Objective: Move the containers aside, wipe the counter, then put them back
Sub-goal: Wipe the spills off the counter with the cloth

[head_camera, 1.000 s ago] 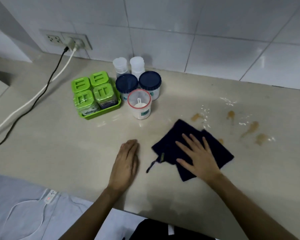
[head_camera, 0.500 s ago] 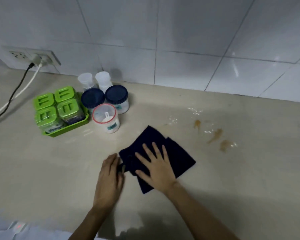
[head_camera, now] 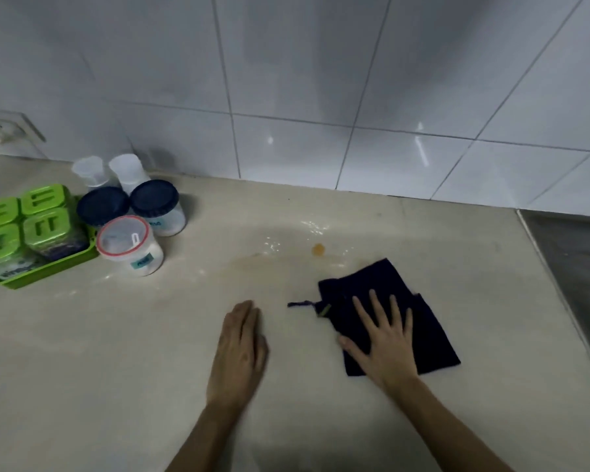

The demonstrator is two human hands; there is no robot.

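The counter (head_camera: 116, 352) ran from the tiled wall (head_camera: 321, 80) toward the viewer, bounded at the right by a metal edge (head_camera: 573, 267); bare surface lay open ahead of and to the left of both hands. A dark cloth (head_camera: 419, 321) lay flat right of centre, with the right hand (head_camera: 385, 338) pressed palm-down on it, fingers spread, gripping nothing. The left hand (head_camera: 241, 349) rested flat on the bare counter just left of the cloth, fingers together, empty. The containers stood well apart at the far left: a green tray (head_camera: 48, 269) of green-lidded jars, two blue-lidded jars (head_camera: 157, 207) behind a red-rimmed tub (head_camera: 130, 247), and two clear cups (head_camera: 126, 172) against the wall. A small orange stain (head_camera: 318, 249) and pale spills (head_camera: 312, 228) lay beyond the cloth.
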